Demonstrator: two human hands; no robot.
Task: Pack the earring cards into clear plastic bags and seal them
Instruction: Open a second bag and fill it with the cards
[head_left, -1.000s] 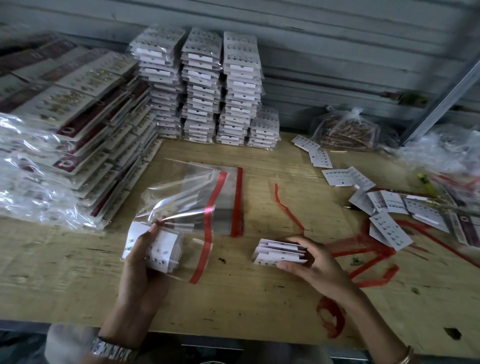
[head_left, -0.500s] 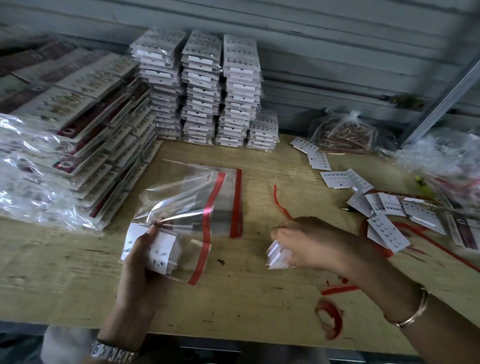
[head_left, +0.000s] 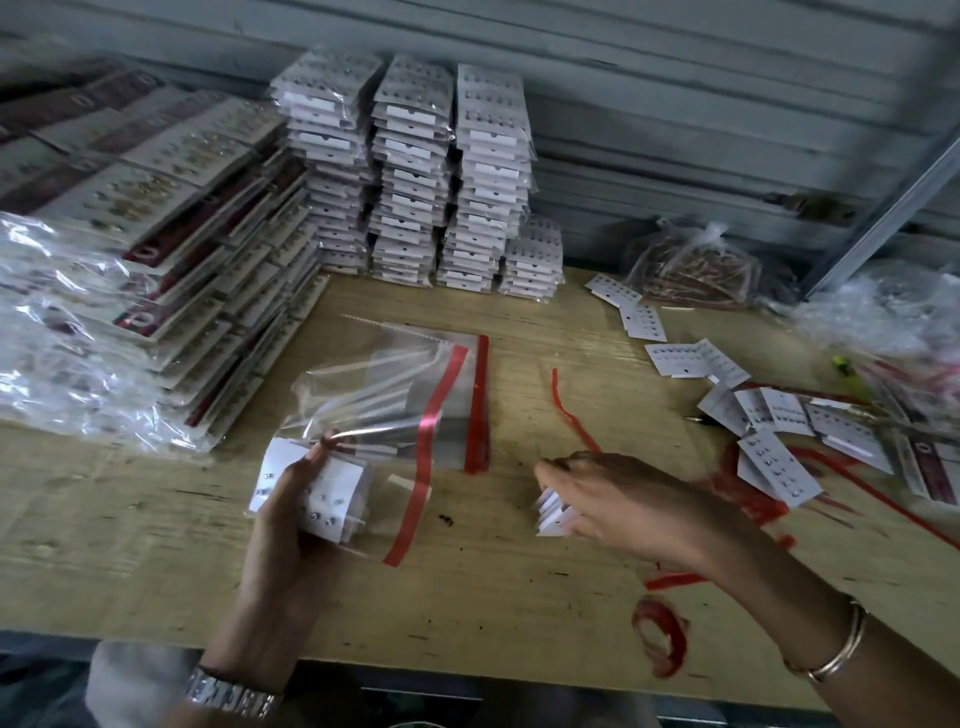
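Gripping the small stack of white paper earring cards, your right hand has rolled palm-down, standing them on edge over the wooden table, ready for bagging. Your left hand clasps the clear red-striped plastic bag with cards inside. Loose cards lie right, packed stacks behind; the limp bag mouth may hinder.

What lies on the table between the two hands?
In the head view: the red-edged mouth of the clear bag gripped by the left hand, then bare wooden table up to the earring cards in the right hand.
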